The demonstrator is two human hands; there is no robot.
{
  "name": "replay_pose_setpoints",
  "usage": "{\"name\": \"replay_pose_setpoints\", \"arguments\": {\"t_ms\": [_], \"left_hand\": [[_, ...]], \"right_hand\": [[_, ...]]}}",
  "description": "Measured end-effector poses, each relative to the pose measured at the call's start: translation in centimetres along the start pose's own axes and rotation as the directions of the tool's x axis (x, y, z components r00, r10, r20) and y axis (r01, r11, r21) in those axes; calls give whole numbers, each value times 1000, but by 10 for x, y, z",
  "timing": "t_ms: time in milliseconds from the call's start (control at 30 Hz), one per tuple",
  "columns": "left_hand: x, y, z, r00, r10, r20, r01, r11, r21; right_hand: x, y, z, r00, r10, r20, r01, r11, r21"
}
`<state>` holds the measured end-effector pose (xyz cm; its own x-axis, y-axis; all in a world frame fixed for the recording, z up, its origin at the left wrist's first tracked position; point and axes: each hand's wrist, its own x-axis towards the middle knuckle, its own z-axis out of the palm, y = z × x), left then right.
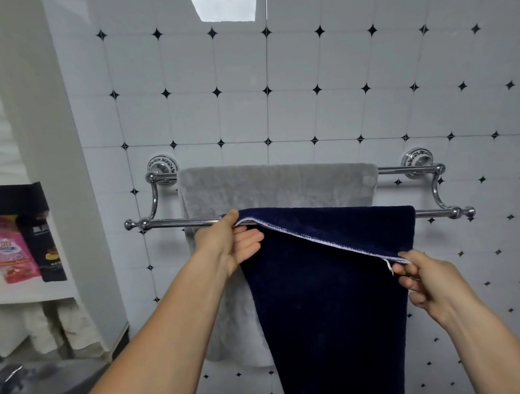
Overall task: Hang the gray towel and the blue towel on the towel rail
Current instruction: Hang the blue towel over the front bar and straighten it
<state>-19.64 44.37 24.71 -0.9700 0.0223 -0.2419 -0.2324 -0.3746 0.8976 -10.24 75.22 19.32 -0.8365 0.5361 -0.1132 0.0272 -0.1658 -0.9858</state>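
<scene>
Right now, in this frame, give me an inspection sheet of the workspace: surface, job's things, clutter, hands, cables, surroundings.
Surface: double chrome towel rail on the tiled wall.
Job's things: gray towel draped over the rear bar; blue towel draped over the front bar, its white-stitched edge lifted.
Clutter: pink packet and black packet on a shelf at left.
Hands: left hand pinches the blue towel's left corner; right hand pinches its right corner.
Cables: nothing seen.
Surroundings: white tiles with black diamond accents; blurred dark items at lower left, unidentifiable.
</scene>
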Motion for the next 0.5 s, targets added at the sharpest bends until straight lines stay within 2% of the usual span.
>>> {"name": "replay_pose_setpoints", "arguments": {"t_ms": [100,167,267,400,500], "left_hand": [[-7,-5,14,997,-27,67,29,999,-23],[-10,-6,21,994,-16,106,26,995,-98],[-6,-8,22,995,-11,95,29,981,-191],[-6,-18,18,996,-63,67,73,986,-150],[-13,-25,16,989,-79,129,101,980,-173]], "right_hand": [[-4,-2,-4,1000,-3,-1,3,1000,-3],[-6,-1,-9,1000,-5,-9,5,1000,0],[-9,-1,-13,1000,2,-10,-2,1000,7],[-13,1,-8,1000,7,-3,-7,1000,-21],[-14,0,-7,1000,6,-6,-6,1000,-29]]}}
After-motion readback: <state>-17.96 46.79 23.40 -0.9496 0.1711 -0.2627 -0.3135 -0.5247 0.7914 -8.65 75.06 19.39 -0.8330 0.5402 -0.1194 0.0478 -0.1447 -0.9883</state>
